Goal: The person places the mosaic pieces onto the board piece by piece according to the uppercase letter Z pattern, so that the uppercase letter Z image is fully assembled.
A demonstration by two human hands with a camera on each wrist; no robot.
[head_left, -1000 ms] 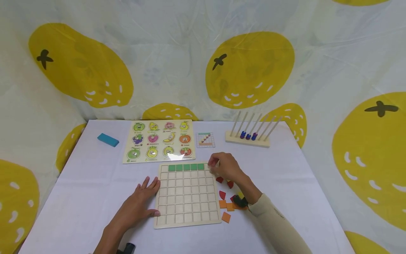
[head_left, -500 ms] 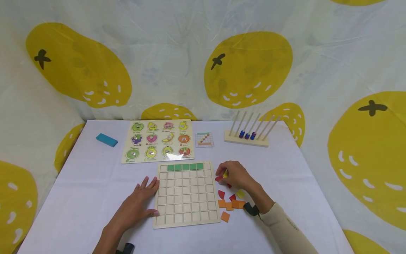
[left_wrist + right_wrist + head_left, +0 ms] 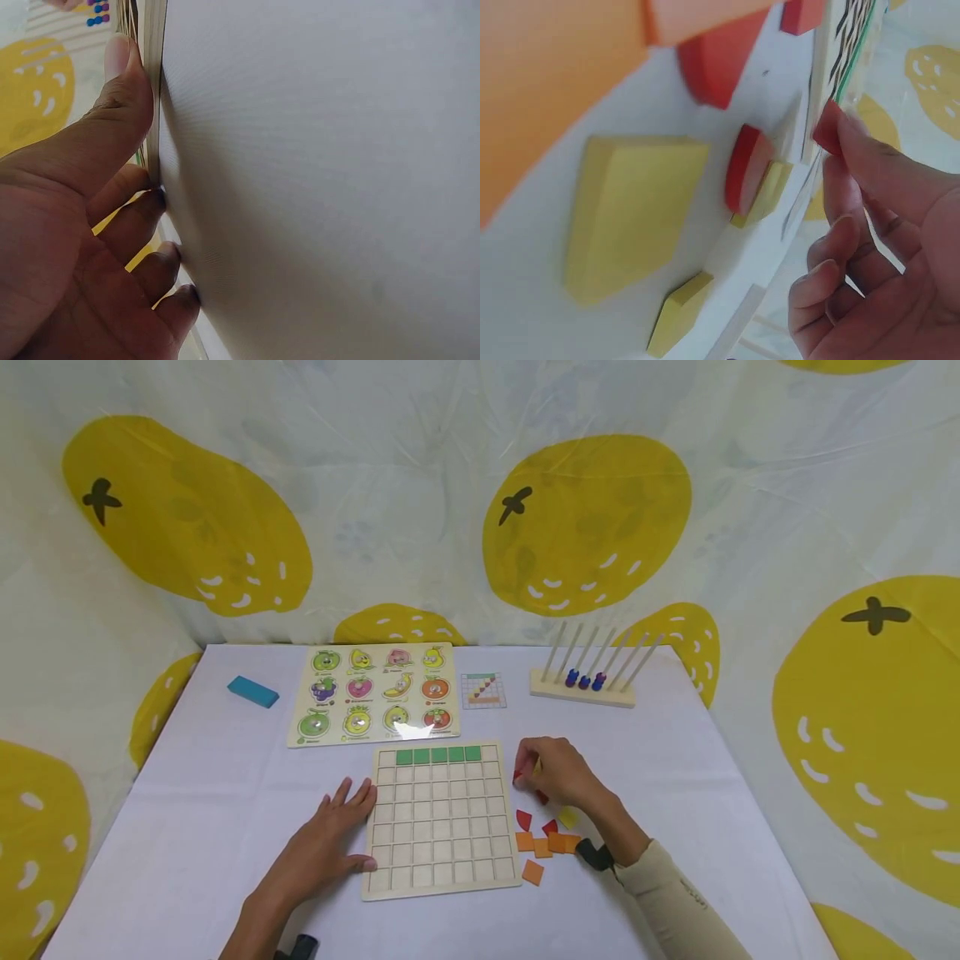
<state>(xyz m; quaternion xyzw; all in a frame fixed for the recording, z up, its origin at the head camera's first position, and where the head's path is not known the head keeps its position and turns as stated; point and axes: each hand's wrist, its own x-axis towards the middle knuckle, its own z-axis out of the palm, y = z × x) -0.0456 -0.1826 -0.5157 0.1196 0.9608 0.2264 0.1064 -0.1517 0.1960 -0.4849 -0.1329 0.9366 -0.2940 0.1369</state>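
Observation:
A wooden grid board (image 3: 442,810) lies on the white table, with several green square tiles (image 3: 440,755) along its far row. My left hand (image 3: 326,837) rests at the board's left edge, fingers spread and thumb on the rim. Just right of the board, my right hand (image 3: 558,771) pinches a red tile (image 3: 828,129) between thumb and forefinger, seen off the table in the right wrist view. Below and around that hand lie more red tiles (image 3: 523,820), yellow tiles (image 3: 634,217) and orange squares (image 3: 533,872); some are partly hidden by the hand.
Behind the board are a fruit puzzle board (image 3: 378,681), a small pattern card (image 3: 483,691) and a wooden peg stand (image 3: 581,692) with blue and purple beads. A teal block (image 3: 252,691) sits at the far left. A patterned cloth hangs behind the table.
My right hand has come from the board's far right corner toward me to the loose tiles, and now pinches a red one. The left hand has stayed at the board's edge.

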